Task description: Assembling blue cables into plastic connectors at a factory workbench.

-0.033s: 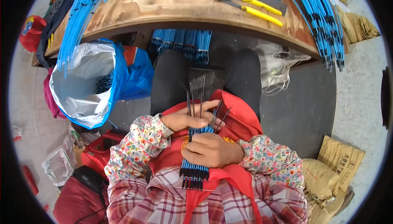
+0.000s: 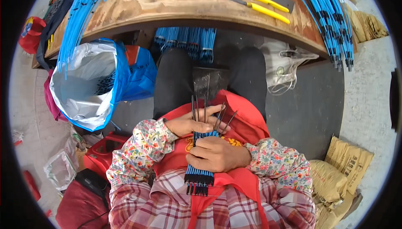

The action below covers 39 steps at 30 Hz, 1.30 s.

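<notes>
A flat bundle of thin blue cables (image 2: pixel 199 171) with black ends lies over my lap, held in both hands. My right hand (image 2: pixel 220 153) is closed round its middle, with the fingers curled over the top. Just beyond it, my left hand (image 2: pixel 186 125) pinches the far part of the bundle, thumb across the top. Several thin black ends fan out past and between the left hand's outstretched fingers. The near ends form a row of black tips below my right hand. The palms and the cables under the fingers are hidden.
On the wooden table (image 2: pixel 167 7) lie yellow-handled pliers (image 2: pixel 268 13), with blue cable bundles hanging over both ends. A blue bag (image 2: pixel 121 91) with a white lining stands open at the left. More cable bundles (image 2: pixel 184 43) sit beneath the table. Brown sacks (image 2: pixel 331 183) lie at right.
The black far ends have spread a little more, those on the right leaning further right. Both hands keep their hold almost in place.
</notes>
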{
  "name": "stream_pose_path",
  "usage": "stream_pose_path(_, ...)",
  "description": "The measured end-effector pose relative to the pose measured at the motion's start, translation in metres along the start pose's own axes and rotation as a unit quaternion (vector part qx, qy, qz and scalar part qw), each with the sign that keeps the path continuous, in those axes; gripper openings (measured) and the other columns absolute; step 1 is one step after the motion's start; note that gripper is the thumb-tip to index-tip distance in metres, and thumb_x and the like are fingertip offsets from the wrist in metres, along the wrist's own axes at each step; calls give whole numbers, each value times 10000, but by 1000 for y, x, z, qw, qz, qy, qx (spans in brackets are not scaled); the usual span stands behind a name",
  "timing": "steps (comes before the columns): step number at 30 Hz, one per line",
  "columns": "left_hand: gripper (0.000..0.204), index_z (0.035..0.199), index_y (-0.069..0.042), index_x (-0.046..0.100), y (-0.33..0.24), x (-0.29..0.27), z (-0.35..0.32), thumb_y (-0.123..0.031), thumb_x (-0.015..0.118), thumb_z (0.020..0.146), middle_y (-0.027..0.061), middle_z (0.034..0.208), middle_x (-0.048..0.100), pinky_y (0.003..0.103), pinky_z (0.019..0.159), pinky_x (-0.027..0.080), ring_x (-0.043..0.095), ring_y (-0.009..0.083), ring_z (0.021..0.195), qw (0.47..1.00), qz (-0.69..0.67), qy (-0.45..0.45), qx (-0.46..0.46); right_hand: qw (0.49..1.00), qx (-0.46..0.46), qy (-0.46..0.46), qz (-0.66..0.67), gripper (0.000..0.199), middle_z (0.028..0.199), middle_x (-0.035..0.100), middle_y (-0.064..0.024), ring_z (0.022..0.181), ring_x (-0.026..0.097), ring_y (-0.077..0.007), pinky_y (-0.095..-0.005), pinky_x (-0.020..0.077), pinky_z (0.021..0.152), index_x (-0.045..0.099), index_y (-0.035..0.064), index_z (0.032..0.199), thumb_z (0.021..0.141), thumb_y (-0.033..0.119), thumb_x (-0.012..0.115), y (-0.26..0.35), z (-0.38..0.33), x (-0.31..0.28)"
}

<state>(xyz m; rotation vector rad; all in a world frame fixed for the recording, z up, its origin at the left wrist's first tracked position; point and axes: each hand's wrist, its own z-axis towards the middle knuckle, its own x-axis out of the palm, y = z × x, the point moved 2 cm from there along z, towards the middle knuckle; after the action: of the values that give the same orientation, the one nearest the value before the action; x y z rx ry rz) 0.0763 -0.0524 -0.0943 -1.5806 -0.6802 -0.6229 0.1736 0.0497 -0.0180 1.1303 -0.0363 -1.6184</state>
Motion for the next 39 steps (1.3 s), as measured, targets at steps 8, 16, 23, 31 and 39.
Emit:
stream_pose_path(8,741,1454,-33,150,-7,0,-10,-124,579,857,179,1281,508,363,1024,331,467,237,1220,990,-118,-65,-29,985,144,88,26,394,1044,530,-111,940,501,-251,-383,419,788,566,31,1085,727,167,661,-14,6,-52)
stream_pose_path(16,750,1448,-37,180,-17,10,-2,-131,599,834,173,1294,504,349,1033,317,458,229,1231,996,-67,-49,-30,782,539,-163,268,390,1048,595,-143,964,575,-202,-318,459,846,508,-35,1179,903,237,550,-90,-48,-45)
stream_pose_path(23,703,1399,6,272,-18,8,2,-190,631,827,211,1267,525,388,1067,265,448,280,1246,996,-55,-33,-61,762,471,-90,435,366,991,634,-139,910,606,-180,-295,484,791,509,-33,1182,945,243,468,-111,-9,-22)
stream_pose_path(31,552,1283,-4,420,-16,4,3,-256,640,844,171,1226,557,383,1031,333,487,211,1192,998,6,-31,-53,772,386,-79,499,261,934,639,-89,839,607,-133,-264,495,747,555,-12,1101,908,163,546,-112,18,-11)
stream_pose_path(39,473,1242,27,440,-19,16,-10,-210,608,869,156,1056,616,358,926,460,577,244,1068,955,-121,-262,69,833,388,-71,388,174,919,627,-68,862,594,-124,-270,494,772,578,-21,989,842,58,625,-121,13,-9)
